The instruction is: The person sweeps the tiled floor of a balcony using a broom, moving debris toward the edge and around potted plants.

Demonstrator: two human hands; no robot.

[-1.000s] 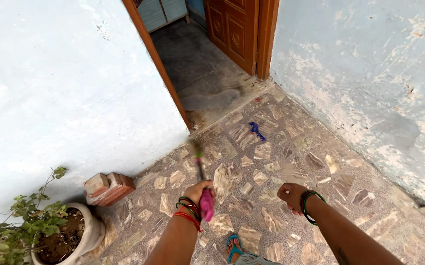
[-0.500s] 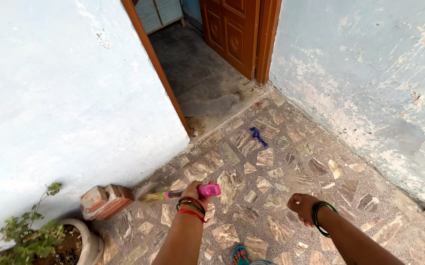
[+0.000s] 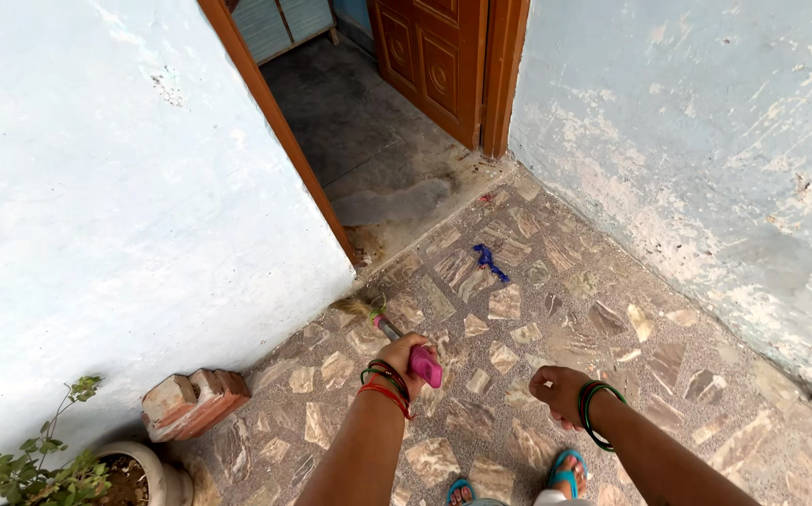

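Pale blue plastered walls (image 3: 116,187) close in a narrow passage whose stone-chip floor (image 3: 556,309) runs up to an open wooden door (image 3: 434,61) and a grey threshold slab (image 3: 378,173) dusted with grit. From the head view, the person's left hand (image 3: 404,361) is clenched around the pink grip of a short broom (image 3: 397,342), whose straw head lies low on the floor just beside the foot of the left wall, at the corner of the doorway. The right hand (image 3: 556,392) hangs free over the floor with its fingers curled in loosely, grasping nothing; green bangles ring that wrist, and red, green and dark ones the left. A scrap of blue litter (image 3: 490,262) lies on the floor well apart from the bristles, toward the door. Near the left wall sits a broken brick (image 3: 191,403), and beside it a pale pot with a green plant (image 3: 78,478). To sweep well here, a judgement only: the bristles should stay flat and pressed along the wall's foot, strokes kept short and overlapping, and dust drawn away from the threshold rather than into the room, with the feet in blue sandals (image 3: 565,468) kept behind the swept line
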